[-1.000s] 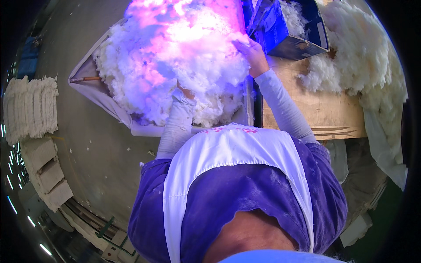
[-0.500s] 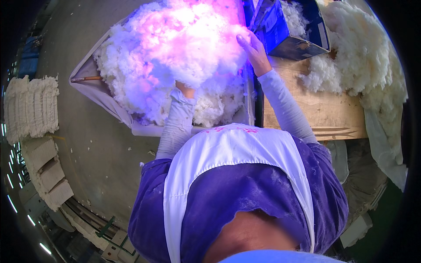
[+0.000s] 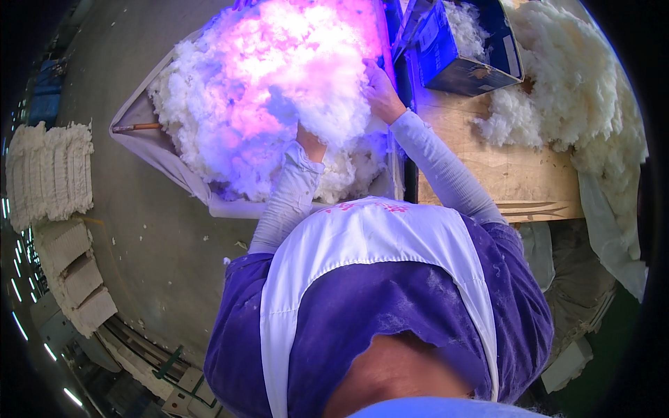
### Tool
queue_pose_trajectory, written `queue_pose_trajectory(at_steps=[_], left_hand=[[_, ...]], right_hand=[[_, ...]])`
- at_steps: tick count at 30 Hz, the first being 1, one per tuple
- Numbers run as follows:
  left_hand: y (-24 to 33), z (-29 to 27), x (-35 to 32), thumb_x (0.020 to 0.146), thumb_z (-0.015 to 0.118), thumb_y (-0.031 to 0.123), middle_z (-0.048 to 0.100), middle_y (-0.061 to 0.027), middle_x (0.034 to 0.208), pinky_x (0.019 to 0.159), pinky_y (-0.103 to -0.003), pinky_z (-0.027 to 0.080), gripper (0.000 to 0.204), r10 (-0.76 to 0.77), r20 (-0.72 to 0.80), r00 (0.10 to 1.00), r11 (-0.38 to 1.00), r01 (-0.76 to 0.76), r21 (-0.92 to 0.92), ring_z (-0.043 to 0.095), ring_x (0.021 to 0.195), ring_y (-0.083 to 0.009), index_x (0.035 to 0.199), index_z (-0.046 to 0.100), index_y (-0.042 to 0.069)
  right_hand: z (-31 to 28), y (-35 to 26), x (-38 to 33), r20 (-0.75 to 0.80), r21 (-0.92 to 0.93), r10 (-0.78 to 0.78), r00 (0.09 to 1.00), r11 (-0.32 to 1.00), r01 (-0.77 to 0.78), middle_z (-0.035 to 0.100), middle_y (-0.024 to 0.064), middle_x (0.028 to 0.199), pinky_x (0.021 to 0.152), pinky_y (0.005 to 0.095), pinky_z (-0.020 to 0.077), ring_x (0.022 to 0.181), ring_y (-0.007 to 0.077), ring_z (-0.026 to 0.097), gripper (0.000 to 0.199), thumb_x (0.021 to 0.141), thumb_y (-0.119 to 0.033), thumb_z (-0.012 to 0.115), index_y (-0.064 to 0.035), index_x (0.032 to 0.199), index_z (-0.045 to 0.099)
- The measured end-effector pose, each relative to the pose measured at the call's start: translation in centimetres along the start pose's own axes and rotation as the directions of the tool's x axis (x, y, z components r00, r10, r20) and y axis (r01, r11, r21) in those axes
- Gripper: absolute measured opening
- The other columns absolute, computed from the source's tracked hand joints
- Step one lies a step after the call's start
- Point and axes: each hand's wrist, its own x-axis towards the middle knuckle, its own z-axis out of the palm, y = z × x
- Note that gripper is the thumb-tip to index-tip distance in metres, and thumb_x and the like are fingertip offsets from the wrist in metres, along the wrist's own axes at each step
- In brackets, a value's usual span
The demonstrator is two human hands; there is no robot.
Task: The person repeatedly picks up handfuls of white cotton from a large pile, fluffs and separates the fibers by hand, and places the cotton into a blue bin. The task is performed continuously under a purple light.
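Note:
A large fluffy white clump of cotton fibre [image 3: 327,104] is gathered between my two hands, above a heap of the same fibre. My right hand [image 3: 382,92] grips the clump's right side, its fingers curled inward and partly sunk in the fluff. On the near left side, my left hand [image 3: 311,143] reaches in under the clump and bears it; only the wrist and heel of the hand show, and its fingers are hidden. The heap [image 3: 202,118] fills a pale cloth-lined bin [image 3: 167,157]. Pink and violet light washes over most of it.
Right of the bin stands a wooden tabletop [image 3: 516,174] bearing a blue box [image 3: 474,76] with fibre inside. More loose fibre [image 3: 578,83] is piled at the far right. Stacked fibre slabs [image 3: 50,171] lie at left, across the grey floor [image 3: 153,230]. A wooden stick [image 3: 137,127] pokes from the bin's corner.
My right hand has moved left and nearer, its fingers curling in more. My left hand has shifted right, so the hands are closer together and the clump between them is more bunched.

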Motion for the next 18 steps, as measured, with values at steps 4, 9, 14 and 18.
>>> queue_pose_trajectory(at_steps=[4,9,14,18], left_hand=[[0.0,-0.3,0.0,0.091,0.038,0.040,0.049,-0.0104,0.123,0.098,-0.045,0.035,0.047,0.006,-0.005,1.000,1.000,-0.006,-0.023,0.046,0.113,-0.0282,0.126,0.043,0.009],[0.1,-1.0,0.0,0.092,0.038,0.041,0.049,-0.0104,0.123,0.098,-0.044,0.035,0.047,0.026,-0.023,0.999,0.998,-0.027,-0.048,0.046,0.113,-0.0280,0.126,0.043,0.009],[-0.2,-2.3,0.4,0.092,0.037,0.041,0.049,-0.0103,0.123,0.098,-0.044,0.035,0.047,0.038,-0.007,0.999,0.996,-0.039,-0.083,0.046,0.113,-0.0278,0.126,0.043,0.009],[-0.1,-2.5,0.5,0.092,0.037,0.041,0.049,-0.0103,0.122,0.098,-0.044,0.035,0.047,0.046,0.112,0.993,0.990,-0.030,-0.141,0.046,0.112,-0.0276,0.126,0.043,0.009]], right_hand=[[-0.4,-1.3,-0.5,-0.133,0.073,-0.050,0.990,0.995,0.060,0.054,0.0075,0.105,0.070,0.0241,0.0464,0.079,0.0119,0.055,0.029,0.077,-0.005,0.057,0.0000,0.106,0.059],[-3.3,-5.5,-0.7,-0.234,0.079,0.009,0.972,0.997,0.010,0.063,0.0016,0.092,0.071,0.0230,0.0457,0.080,0.0083,0.055,0.026,0.076,-0.014,0.068,-0.0032,0.099,0.062],[-2.6,-8.4,-1.2,-0.078,-0.349,-0.324,0.943,0.895,0.278,0.063,0.0038,0.082,0.072,0.0289,0.0436,0.079,0.0166,0.057,0.013,0.070,-0.015,0.071,-0.0075,0.081,0.067],[-1.5,-9.5,-1.4,-0.002,-0.514,-0.408,0.913,0.784,0.349,0.059,0.0039,0.075,0.068,0.0340,0.0428,0.075,0.0220,0.053,0.014,0.066,-0.019,0.072,-0.0116,0.077,0.068]])
